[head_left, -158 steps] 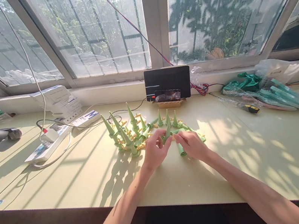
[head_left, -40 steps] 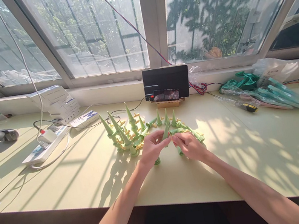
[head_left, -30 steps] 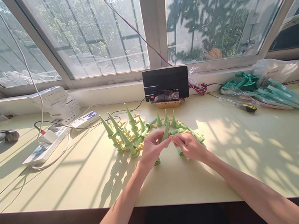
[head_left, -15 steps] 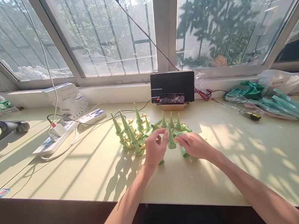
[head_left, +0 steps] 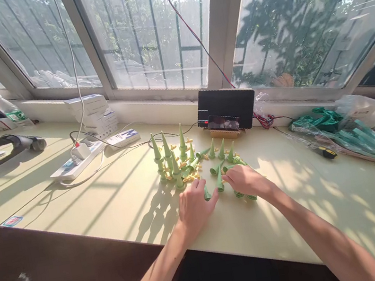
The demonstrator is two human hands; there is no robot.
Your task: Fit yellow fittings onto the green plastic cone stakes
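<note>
My left hand (head_left: 194,208) rests low on the pale table (head_left: 119,204), its fingers curled round a small green cap (head_left: 207,195) that peeks out at the fingertips. My right hand (head_left: 246,182) lies close beside it, fingers bunched and pointing left. Its tips touch the base of an upright green cone (head_left: 219,181). Green tube pieces (head_left: 250,196) show under the right palm; what the fingers pinch is hidden. Behind both hands stands a cluster of tall green spikes with yellow fittings (head_left: 170,157).
A black screen with a phone on a stand (head_left: 227,107) is at the window sill. A power strip and cables (head_left: 76,161), stacked boxes (head_left: 93,113) and a black handle (head_left: 5,147) lie left. Plastic bags of teal parts (head_left: 353,141) lie right.
The cone held between both hands a second ago now stands on the table. Both hands dropped to the tabletop, the left onto the small cap. The view swung left and down.
</note>
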